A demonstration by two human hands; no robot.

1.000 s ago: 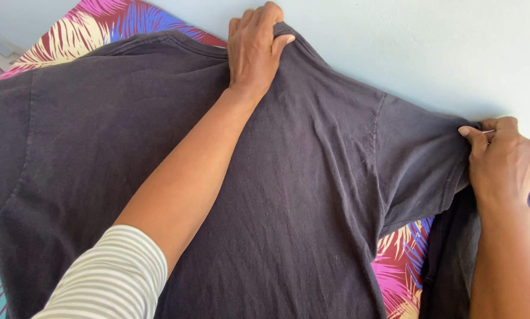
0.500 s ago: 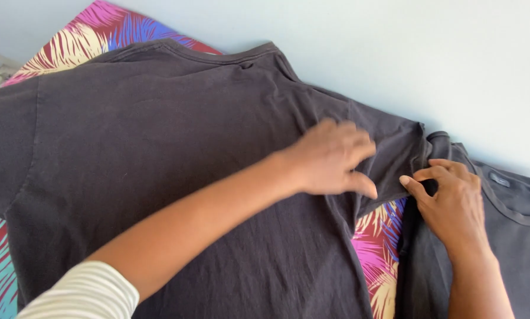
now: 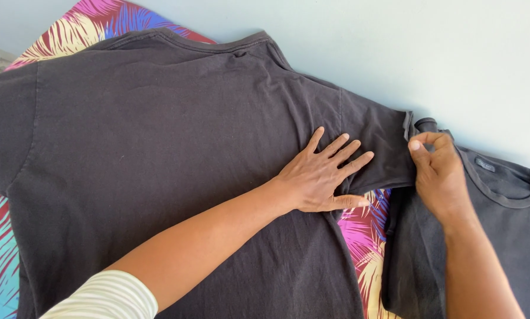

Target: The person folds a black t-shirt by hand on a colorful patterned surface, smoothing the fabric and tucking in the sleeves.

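- Since half a second ago, our left hand (image 3: 318,177) has gone from a blurred, cupped sweep to lying flat, and the sleeve (image 3: 374,147) has drawn out straighter to the right.
- Left hand now: fingers spread, palm pressed on the dark T-shirt (image 3: 159,153) just below the armpit seam, thumb at the shirt's side edge.
- Right hand (image 3: 439,171): thumb and fingers pinching the sleeve's hem, pulling it outward.
- The T-shirt lies face down, spread across a palm-print cover (image 3: 365,242) in pink, blue and yellow, its collar towards the pale wall (image 3: 395,47).
- A second dark garment (image 3: 501,218) lies just beside, under our right forearm; its neckline shows at the right edge.
- Step in hand, as we judge it: smoothing and squaring the right sleeve.
- Next move likely calls for holding the body of the shirt pinned while the sleeve is laid flat, without dragging the other garment along.
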